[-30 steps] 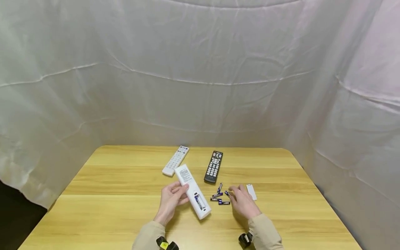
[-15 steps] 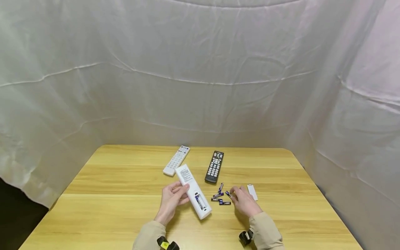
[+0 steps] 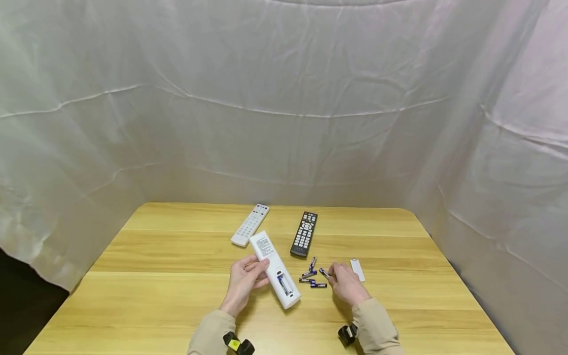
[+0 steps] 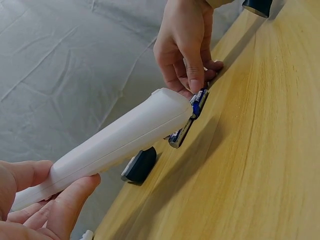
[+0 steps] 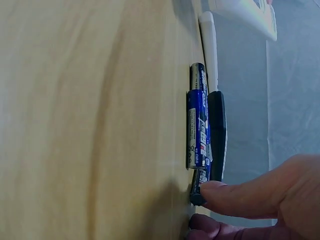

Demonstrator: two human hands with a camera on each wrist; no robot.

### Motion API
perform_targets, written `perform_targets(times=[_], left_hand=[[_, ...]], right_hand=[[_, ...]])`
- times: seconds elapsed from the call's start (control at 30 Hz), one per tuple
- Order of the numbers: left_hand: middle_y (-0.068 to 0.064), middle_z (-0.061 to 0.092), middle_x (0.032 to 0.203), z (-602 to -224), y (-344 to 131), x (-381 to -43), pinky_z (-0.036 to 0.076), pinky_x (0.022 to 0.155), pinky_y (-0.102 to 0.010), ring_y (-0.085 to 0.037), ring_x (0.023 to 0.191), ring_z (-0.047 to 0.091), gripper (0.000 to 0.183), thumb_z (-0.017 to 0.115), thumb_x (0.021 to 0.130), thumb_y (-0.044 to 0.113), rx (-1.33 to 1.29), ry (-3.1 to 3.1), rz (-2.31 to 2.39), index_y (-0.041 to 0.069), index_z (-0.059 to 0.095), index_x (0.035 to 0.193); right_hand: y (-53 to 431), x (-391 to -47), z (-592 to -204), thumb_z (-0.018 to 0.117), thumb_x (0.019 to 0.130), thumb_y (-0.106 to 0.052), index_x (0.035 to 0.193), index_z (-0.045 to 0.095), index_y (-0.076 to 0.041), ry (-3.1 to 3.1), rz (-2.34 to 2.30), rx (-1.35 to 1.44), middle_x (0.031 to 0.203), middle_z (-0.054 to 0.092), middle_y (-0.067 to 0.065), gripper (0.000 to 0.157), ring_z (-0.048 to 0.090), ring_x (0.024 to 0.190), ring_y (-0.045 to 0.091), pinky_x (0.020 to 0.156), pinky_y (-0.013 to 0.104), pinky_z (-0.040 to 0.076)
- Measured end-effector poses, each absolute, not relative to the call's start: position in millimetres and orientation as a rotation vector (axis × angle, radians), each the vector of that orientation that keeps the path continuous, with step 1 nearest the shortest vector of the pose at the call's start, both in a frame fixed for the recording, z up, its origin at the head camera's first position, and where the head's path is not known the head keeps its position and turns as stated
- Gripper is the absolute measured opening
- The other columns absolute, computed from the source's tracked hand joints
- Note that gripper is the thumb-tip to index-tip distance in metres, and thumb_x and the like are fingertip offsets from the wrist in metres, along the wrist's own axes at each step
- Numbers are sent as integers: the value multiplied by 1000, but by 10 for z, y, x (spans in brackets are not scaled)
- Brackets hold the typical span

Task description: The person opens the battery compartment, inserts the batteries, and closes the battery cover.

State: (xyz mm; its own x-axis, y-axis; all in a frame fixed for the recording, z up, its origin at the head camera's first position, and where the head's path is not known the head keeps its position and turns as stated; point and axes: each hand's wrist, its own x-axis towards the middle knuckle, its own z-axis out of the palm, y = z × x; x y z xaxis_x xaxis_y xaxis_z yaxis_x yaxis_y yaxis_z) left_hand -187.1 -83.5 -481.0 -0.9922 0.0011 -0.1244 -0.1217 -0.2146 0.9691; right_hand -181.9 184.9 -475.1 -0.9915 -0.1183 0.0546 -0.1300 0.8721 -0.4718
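My left hand (image 3: 246, 282) holds a white remote control (image 3: 266, 251) tilted above the table, its back facing up. The battery compartment (image 3: 286, 285) lies uncovered, with at least one blue-and-silver battery seemingly inside. In the left wrist view the remote (image 4: 125, 127) shows edge-on between thumb and fingers. Low over the table, my right hand (image 3: 348, 285) pinches the end of a small blue battery (image 3: 324, 272); the right wrist view has the thumb (image 5: 235, 197) on that battery (image 5: 198, 187). Several more batteries (image 3: 307, 280) lie loosely just left of it.
A second white remote (image 3: 250, 226), buttons up, lies at the back left of the wooden table (image 3: 155, 291). To its right is a black remote (image 3: 304, 234). A white battery cover (image 3: 357, 270) lies beyond the right hand. Grey cloth (image 3: 284, 138) hangs behind.
Very little differs. The right fingers have shifted slightly about the battery, while the left hand and the remote stay nearly in place. The head view has tilted a little.
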Motion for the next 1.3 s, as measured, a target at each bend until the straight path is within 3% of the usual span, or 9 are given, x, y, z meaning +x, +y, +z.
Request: perform_targets(times=[0.27,0.47,0.73,1.07,1.2,1.3], left_hand=[[-23,76,102,-4822,-837,-1863,66,69,-27,-13,74,74,41,68,94,9,-163,1921,2380,-13,56,127],[-22,76,101,-4833,-846,-1867,66,69,-27,-12,74,74,43,69,94,9,-159,1913,2376,-14,55,127],[-24,76,103,-4824,-840,-1873,66,69,-27,-13,74,74,41,68,95,9,-169,1921,2379,-13,57,127],[-25,75,103,-4829,-843,-1885,66,68,-26,-12,74,74,43,68,95,9,-142,1910,2384,-14,55,129],[-25,75,104,-4832,-840,-1891,66,69,-26,-13,74,74,40,68,95,8,-164,1909,2384,-13,57,128],[-26,75,105,-4833,-837,-1889,66,69,-27,-13,74,75,40,67,95,8,-166,1913,2382,-13,57,127]], right_hand=[[1819,-1836,-4767,65,92,-6,88,61,-6,-3014,768,158,86,61,7,6,55,82,20,67,36,52],[1807,-1818,-4780,63,91,-1,85,61,-5,-2998,728,164,84,61,6,8,57,79,21,71,40,55],[1828,-1816,-4768,59,78,16,83,62,-2,-2966,749,157,85,66,9,19,61,78,23,73,44,59],[1857,-1847,-4749,67,89,2,85,65,-3,-2955,792,95,77,67,7,7,59,70,19,64,35,56],[1862,-1849,-4751,65,90,4,96,69,-1,-2960,794,94,85,72,10,9,63,78,24,76,44,58],[1858,-1840,-4749,62,88,8,117,67,3,-2963,794,135,103,73,20,30,67,94,35,88,55,58]])
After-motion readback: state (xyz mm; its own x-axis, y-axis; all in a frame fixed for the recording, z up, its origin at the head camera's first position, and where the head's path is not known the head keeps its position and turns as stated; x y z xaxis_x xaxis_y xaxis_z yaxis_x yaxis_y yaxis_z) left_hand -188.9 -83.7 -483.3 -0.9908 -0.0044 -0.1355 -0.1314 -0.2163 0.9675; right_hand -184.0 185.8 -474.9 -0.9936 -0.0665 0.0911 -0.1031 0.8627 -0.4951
